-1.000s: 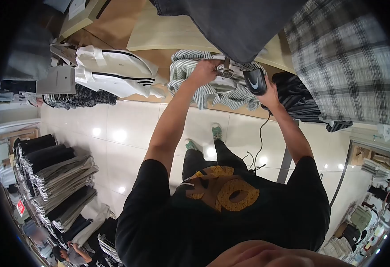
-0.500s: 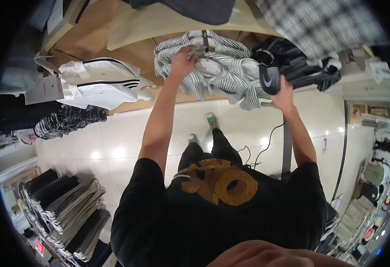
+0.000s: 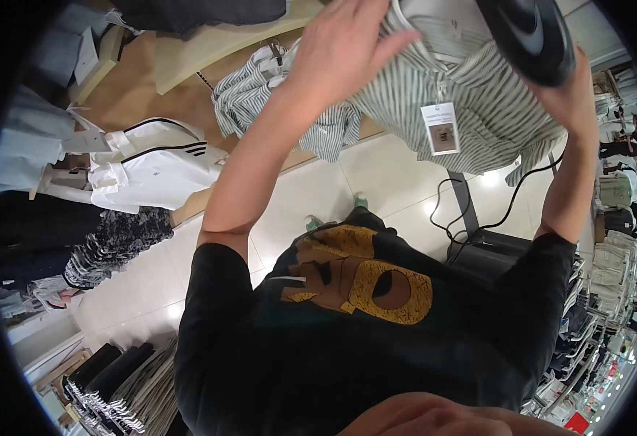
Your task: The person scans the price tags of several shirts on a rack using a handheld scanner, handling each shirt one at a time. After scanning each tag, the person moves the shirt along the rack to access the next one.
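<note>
A grey-and-white striped shirt (image 3: 478,109) hangs close in front of me, its collar at the top edge and a white paper tag (image 3: 443,129) dangling from it. My left hand (image 3: 351,51) is at the left side of the collar, thumb stretched out and fingers extended up to the frame's edge. Over the shirt's right side, my right hand (image 3: 569,91) is wrapped round a black handheld device (image 3: 533,36) with a curved grey mark. A black cord (image 3: 529,192) runs below my right wrist. The device's top lies outside the frame.
More striped shirts (image 3: 249,91) hang behind my left forearm. White garments with black stripes (image 3: 155,163) hang at the left. A black box (image 3: 482,254) stands on the tiled floor at my right. Folded trousers on hangers (image 3: 126,385) are at lower left.
A striped shirt has come nearer and moved right, apart from the others on the rail. Both hands have risen, and my view has turned. The device is now much closer.
</note>
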Demonstrator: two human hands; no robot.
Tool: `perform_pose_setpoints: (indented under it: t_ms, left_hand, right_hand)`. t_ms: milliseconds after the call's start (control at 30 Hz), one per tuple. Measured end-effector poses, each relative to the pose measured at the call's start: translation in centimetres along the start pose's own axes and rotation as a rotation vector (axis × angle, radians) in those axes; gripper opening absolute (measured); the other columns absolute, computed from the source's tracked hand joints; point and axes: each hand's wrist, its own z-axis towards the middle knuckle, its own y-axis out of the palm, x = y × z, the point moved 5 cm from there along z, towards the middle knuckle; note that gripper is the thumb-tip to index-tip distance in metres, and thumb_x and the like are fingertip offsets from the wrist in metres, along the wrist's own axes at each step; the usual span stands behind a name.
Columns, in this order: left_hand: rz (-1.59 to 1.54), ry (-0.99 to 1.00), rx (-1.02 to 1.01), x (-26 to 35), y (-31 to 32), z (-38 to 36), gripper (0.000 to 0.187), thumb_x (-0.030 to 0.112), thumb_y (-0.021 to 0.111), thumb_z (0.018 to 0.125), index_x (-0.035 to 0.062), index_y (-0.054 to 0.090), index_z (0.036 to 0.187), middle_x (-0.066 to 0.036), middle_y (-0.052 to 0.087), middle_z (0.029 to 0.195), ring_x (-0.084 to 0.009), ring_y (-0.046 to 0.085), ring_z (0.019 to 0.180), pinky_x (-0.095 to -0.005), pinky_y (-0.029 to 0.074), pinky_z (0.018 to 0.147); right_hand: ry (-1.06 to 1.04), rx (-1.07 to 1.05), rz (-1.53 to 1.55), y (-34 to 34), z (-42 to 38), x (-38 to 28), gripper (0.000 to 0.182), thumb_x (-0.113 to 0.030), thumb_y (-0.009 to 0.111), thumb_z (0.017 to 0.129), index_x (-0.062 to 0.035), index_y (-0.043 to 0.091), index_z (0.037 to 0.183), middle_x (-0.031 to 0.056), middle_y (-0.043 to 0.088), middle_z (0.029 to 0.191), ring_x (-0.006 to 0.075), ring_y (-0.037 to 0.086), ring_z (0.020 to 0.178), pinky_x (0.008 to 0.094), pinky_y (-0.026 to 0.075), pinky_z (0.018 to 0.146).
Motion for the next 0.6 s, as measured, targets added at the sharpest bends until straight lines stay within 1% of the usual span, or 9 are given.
perform_pose_setpoints:
  t_ms: [133, 200, 233, 267, 333, 400, 467, 533, 600]
  left_hand:
    - [0.081, -0.01, 0.208, 1.9, -2.3, 2.6, 0.038, 0.02, 0.067, 0.1, -0.0012, 0.056, 0.129, -0.03, 0.069, 0.102, -0.0492, 0.068, 0.096, -0.0516, 0.055, 0.082]
    - [0.176, -0.077, 0.101, 2.5, -3.6, 3.7, 0.033, 0.022, 0.067, 0.1, -0.0018, 0.056, 0.12, -0.03, 0.07, 0.096, -0.0506, 0.068, 0.092, -0.054, 0.054, 0.081]
    - [0.249, -0.14, 0.1, 3.5, -4.9, 4.5, 0.029, 0.023, 0.065, 0.101, -0.0039, 0.057, 0.11, -0.032, 0.069, 0.093, -0.0516, 0.067, 0.092, -0.0557, 0.053, 0.081]
    - [0.272, -0.153, 0.109, 4.1, -5.9, 4.9, 0.029, 0.023, 0.065, 0.101, -0.0039, 0.057, 0.11, -0.032, 0.069, 0.093, -0.0516, 0.067, 0.092, -0.0557, 0.053, 0.081]
    - [0.412, -0.144, 0.098, 5.0, -8.1, 5.6, 0.03, 0.023, 0.063, 0.102, -0.0058, 0.059, 0.106, -0.033, 0.069, 0.092, -0.0517, 0.067, 0.094, -0.0566, 0.052, 0.082]
    - [0.478, -0.176, 0.111, 6.0, -9.5, 5.8, 0.029, 0.022, 0.062, 0.102, -0.0067, 0.061, 0.103, -0.033, 0.069, 0.092, -0.0519, 0.067, 0.095, -0.0567, 0.052, 0.082]
    - [0.579, -0.227, 0.111, 6.2, -10.4, 5.9, 0.031, 0.024, 0.061, 0.102, -0.0071, 0.061, 0.104, -0.033, 0.07, 0.091, -0.0519, 0.068, 0.094, -0.057, 0.052, 0.083]
    - [0.643, -0.277, 0.117, 6.9, -10.7, 5.5, 0.032, 0.024, 0.061, 0.102, -0.0074, 0.061, 0.104, -0.033, 0.069, 0.091, -0.0519, 0.068, 0.094, -0.0572, 0.052, 0.083]
    - [0.7, -0.325, 0.118, 7.3, -11.0, 4.8, 0.033, 0.025, 0.061, 0.102, -0.0077, 0.062, 0.103, -0.034, 0.069, 0.091, -0.0519, 0.068, 0.094, -0.0574, 0.052, 0.084]
  right_hand:
    - [-0.032, -0.038, 0.054, -0.9, 1.6, -2.4, 0.038, -0.009, 0.084, 0.085, 0.0036, 0.073, 0.119, 0.0134, 0.08, 0.106, 0.0211, 0.076, 0.101, 0.034, 0.057, 0.089]
    - [-0.127, 0.294, 0.084, -2.1, 1.9, -6.4, 0.035, -0.008, 0.084, 0.079, 0.0025, 0.07, 0.109, 0.0197, 0.072, 0.099, 0.0292, 0.071, 0.088, 0.0366, 0.055, 0.085]
    - [-0.075, 0.405, -0.03, -2.8, 1.4, -9.5, 0.056, -0.008, 0.085, 0.075, 0.0056, 0.062, 0.124, 0.0238, 0.07, 0.113, 0.0383, 0.071, 0.107, 0.0375, 0.053, 0.095]
    - [-0.096, 0.408, -0.011, -2.6, 0.2, -8.3, 0.056, -0.008, 0.085, 0.075, 0.0056, 0.062, 0.124, 0.0238, 0.07, 0.113, 0.0383, 0.071, 0.107, 0.0375, 0.053, 0.095]
    - [-0.037, 0.521, 0.241, -0.9, -3.2, -4.0, 0.07, 0.0, 0.083, 0.079, 0.0019, 0.057, 0.144, 0.0171, 0.077, 0.099, 0.0262, 0.075, 0.086, 0.0394, 0.059, 0.079]
    - [0.173, 0.668, 0.737, 0.2, -6.9, -7.3, 0.027, 0.0, 0.083, 0.082, 0.0037, 0.075, 0.107, 0.0139, 0.077, 0.093, 0.0186, 0.074, 0.082, 0.0247, 0.055, 0.076]
    - [0.359, 0.467, 1.012, 3.4, -10.8, -8.3, 0.023, 0.007, 0.079, 0.081, 0.0014, 0.076, 0.103, 0.0134, 0.076, 0.092, 0.0176, 0.072, 0.086, 0.0252, 0.054, 0.078]
    - [0.024, 0.326, 1.177, 9.3, -11.5, -8.4, 0.038, 0.011, 0.076, 0.08, 0.0008, 0.071, 0.116, 0.0151, 0.074, 0.11, 0.0211, 0.07, 0.105, 0.0313, 0.055, 0.09]
    - [0.123, 0.288, 1.418, 14.9, -10.5, -10.5, 0.062, 0.009, 0.079, 0.078, -0.0015, 0.06, 0.136, 0.0149, 0.066, 0.131, 0.0232, 0.065, 0.119, 0.0367, 0.053, 0.1]
